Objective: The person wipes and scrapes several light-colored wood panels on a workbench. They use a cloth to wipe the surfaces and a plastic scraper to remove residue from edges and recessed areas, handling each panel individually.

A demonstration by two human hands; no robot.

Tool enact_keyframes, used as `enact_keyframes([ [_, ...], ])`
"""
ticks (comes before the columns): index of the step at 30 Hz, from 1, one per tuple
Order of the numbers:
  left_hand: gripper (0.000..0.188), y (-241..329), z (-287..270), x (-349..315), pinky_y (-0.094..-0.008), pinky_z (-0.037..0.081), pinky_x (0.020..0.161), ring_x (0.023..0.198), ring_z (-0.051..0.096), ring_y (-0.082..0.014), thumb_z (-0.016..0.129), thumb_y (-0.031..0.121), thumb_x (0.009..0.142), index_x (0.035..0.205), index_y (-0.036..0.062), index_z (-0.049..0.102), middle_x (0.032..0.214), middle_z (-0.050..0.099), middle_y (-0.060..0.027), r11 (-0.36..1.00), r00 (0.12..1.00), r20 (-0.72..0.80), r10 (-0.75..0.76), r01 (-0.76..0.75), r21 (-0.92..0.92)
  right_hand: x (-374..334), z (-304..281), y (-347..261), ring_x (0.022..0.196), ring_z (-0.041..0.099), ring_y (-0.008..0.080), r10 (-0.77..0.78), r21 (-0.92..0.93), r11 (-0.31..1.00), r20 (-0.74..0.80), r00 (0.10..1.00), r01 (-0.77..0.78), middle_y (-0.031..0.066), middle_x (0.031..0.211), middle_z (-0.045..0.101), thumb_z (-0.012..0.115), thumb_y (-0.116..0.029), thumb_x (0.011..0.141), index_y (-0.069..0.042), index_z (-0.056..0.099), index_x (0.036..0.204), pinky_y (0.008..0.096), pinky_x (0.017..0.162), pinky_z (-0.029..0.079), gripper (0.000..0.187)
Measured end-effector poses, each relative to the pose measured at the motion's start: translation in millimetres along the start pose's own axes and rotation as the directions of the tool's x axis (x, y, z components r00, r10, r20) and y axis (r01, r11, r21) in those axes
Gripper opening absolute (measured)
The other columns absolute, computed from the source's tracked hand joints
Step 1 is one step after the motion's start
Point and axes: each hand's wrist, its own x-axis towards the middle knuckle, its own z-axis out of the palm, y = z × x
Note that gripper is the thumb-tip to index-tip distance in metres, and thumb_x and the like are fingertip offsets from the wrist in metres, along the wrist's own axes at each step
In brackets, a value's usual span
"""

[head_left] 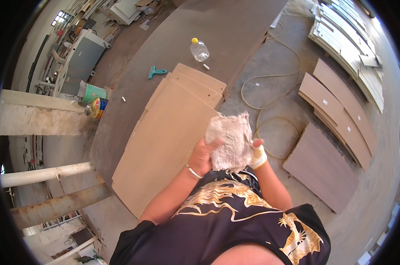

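A folded, fuzzy off-white rag [230, 140] is held up in front of my body, over the near right corner of a stack of brown boards [169, 128]. My left hand [202, 157], bare with a light bracelet at the wrist, grips the rag's left edge, thumb on top. On its right edge, my right hand [258, 155] wears a white knit glove with the thumb showing bare; its other fingers are mostly hidden behind the rag. The boards lie on a dark brown table [200, 22], their edges slightly fanned out.
Beyond the stack lie a teal scraper [156, 72], a clear bottle [200, 51] with a yellow cap and a small white stick [206, 67]. A hose [270, 76] loops across the floor at right, near a dark panel [321, 168] and leaning brown boards [336, 112].
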Motion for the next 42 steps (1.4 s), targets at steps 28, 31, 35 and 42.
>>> enact_keyframes([
  [28, 0.054, 57, -197, 188, -0.0636, 0.011, 0.132, 0.165, 0.022, -0.0321, 0.051, 0.05, 0.109, 0.157, 0.026, 0.058, 0.175, 0.035, -0.0079, -0.574, 0.902, 0.414, 0.122, -0.276, 0.771, 22, 0, -74, 0.136, 0.058, 0.0463, -0.629, -0.283, 0.765, -0.521, 0.577, 0.578, 0.0202, 0.152, 0.059, 0.066, -0.025, 0.104, -0.005, 0.047, 0.156, 0.0683, 0.117, 0.043, 0.059],
  [31, 0.06, 60, -200, 201, -0.0644, 0.009, 0.132, 0.165, 0.021, -0.0326, 0.049, 0.053, 0.109, 0.161, 0.0248, 0.052, 0.176, 0.033, -0.0087, -0.595, 0.904, 0.396, 0.162, -0.23, 0.77, 53, 17, -63, 0.141, 0.054, 0.0477, -0.554, -0.036, 0.792, -0.463, 0.692, 0.609, 0.0206, 0.157, 0.054, 0.067, -0.029, 0.104, -0.008, 0.044, 0.16, 0.0701, 0.119, 0.04, 0.063],
  [35, 0.069, 61, -189, 222, -0.0664, 0.005, 0.132, 0.166, 0.017, -0.0325, 0.049, 0.058, 0.107, 0.164, 0.0184, 0.046, 0.178, 0.027, -0.0107, -0.568, 0.93, 0.333, 0.153, -0.193, 0.8, 79, 28, -58, 0.144, 0.05, 0.0501, -0.493, -0.049, 0.825, -0.55, 0.674, 0.563, 0.0217, 0.161, 0.05, 0.067, -0.028, 0.103, -0.009, 0.042, 0.161, 0.0717, 0.118, 0.04, 0.065],
  [42, 0.079, 59, -170, 249, -0.0689, 0.004, 0.131, 0.167, 0.014, -0.0351, 0.049, 0.06, 0.106, 0.164, 0.0063, 0.041, 0.177, 0.026, -0.0166, -0.536, 0.925, 0.345, 0.156, -0.214, 0.817, 97, 48, -59, 0.15, 0.043, 0.052, -0.504, -0.126, 0.836, -0.561, 0.657, 0.534, 0.0231, 0.165, 0.045, 0.065, -0.035, 0.103, -0.008, 0.035, 0.165, 0.0725, 0.121, 0.036, 0.073],
])
